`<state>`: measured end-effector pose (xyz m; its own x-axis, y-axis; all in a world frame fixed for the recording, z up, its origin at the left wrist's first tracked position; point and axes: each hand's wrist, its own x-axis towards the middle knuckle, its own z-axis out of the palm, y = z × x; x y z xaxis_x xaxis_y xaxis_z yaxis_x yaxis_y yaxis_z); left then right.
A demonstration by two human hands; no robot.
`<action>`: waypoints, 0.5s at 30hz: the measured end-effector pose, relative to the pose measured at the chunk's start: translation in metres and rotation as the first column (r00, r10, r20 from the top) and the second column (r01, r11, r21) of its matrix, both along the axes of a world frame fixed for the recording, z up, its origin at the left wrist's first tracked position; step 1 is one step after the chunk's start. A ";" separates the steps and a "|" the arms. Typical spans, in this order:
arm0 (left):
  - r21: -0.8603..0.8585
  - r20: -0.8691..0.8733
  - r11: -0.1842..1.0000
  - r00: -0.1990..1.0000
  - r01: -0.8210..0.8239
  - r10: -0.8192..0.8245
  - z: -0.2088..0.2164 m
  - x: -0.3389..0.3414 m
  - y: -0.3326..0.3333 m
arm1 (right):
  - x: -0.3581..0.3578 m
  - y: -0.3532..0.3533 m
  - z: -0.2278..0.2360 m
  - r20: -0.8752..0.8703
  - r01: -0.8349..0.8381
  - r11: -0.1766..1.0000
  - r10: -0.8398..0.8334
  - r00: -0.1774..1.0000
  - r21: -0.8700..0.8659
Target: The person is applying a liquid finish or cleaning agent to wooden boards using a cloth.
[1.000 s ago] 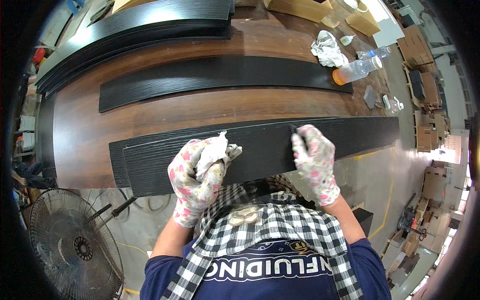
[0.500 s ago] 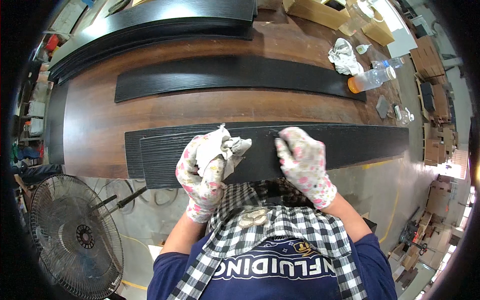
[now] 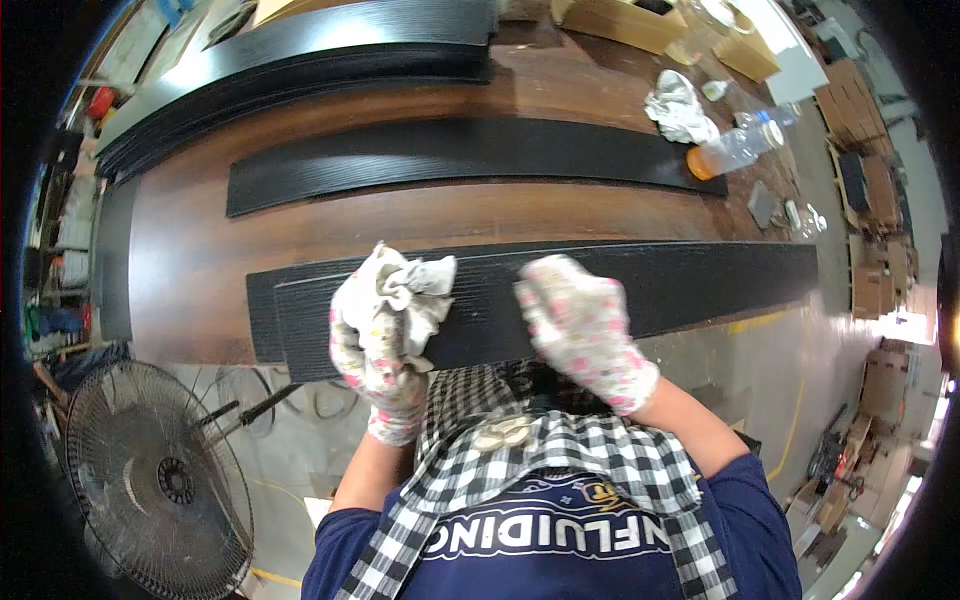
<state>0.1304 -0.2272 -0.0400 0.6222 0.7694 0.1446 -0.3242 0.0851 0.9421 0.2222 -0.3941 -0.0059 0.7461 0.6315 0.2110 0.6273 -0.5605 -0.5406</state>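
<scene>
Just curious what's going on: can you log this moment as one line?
left hand: holds white rag on black plank | right hand: flat on plank | surface: brown table

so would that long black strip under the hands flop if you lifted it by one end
Probably some sag: the strip looks long and thin, and its right end overhangs the table. It likely isn't floppy like the rag in the left hand, since it lies flat and straight.

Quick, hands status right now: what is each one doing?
Left hand: closed on a white rag, on the black plank.
Right hand: open, flat on the plank, holding nothing.
</scene>
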 end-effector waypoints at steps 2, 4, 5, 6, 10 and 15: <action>-0.103 0.067 0.994 0.997 0.041 -0.034 -0.002 0.003 0.000 | -0.004 0.014 0.003 0.057 -0.096 0.991 0.101 0.993 -0.089; -0.081 0.056 0.995 0.997 0.062 -0.057 -0.002 0.003 0.004 | -0.001 0.008 0.000 0.021 -0.043 0.998 0.044 0.999 -0.045; -0.152 0.043 0.986 0.997 0.069 -0.064 -0.008 0.002 0.005 | 0.004 -0.007 -0.006 0.051 0.055 0.997 -0.052 0.997 -0.061; -0.135 0.030 0.989 0.998 0.067 -0.063 -0.010 0.000 0.005 | 0.010 -0.031 -0.012 0.080 0.138 0.989 -0.133 0.988 -0.060; -0.088 0.005 0.994 0.998 0.065 -0.065 -0.006 -0.003 0.004 | 0.049 -0.140 -0.003 0.226 0.592 0.801 -0.563 0.795 -0.088; 0.058 -0.026 0.992 0.994 0.108 -0.106 -0.011 0.005 0.006 | 0.030 -0.078 -0.009 0.240 0.310 0.950 -0.311 0.920 0.040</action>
<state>0.1351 -0.2207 -0.0510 0.7041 0.6887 0.1731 -0.2950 0.0620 0.9535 0.2522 -0.4726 -0.0153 0.8315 0.3761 0.4089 0.5330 -0.7477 -0.3962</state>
